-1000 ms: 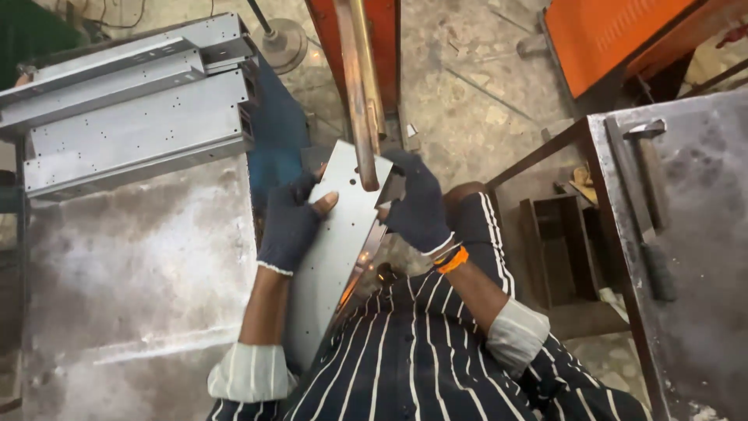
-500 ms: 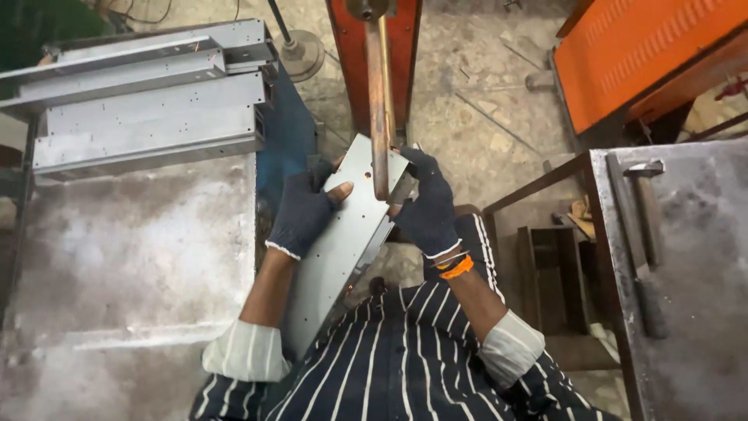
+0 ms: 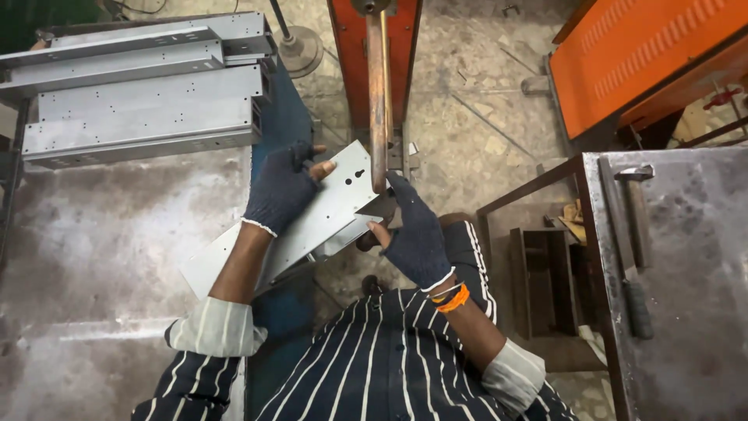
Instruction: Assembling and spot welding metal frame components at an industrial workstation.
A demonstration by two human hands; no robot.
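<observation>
A long grey sheet-metal panel with small punched holes lies slanted in front of me, its far end under the copper arm of an orange machine. My left hand, in a dark fingerless glove, grips the panel's upper left edge. My right hand, gloved the same way with an orange band at the wrist, holds the panel's right edge just beside the copper arm's tip. Both sleeves are dark with white stripes.
A stack of similar grey metal channels lies on the worn steel table at the left. A second steel table at the right carries a hammer. An orange cabinet stands at the upper right, over a concrete floor.
The view has shifted, so the panel and both hands sit higher and further left. The panel's end has moved in under the copper arm's tip. Both hands keep their hold.
</observation>
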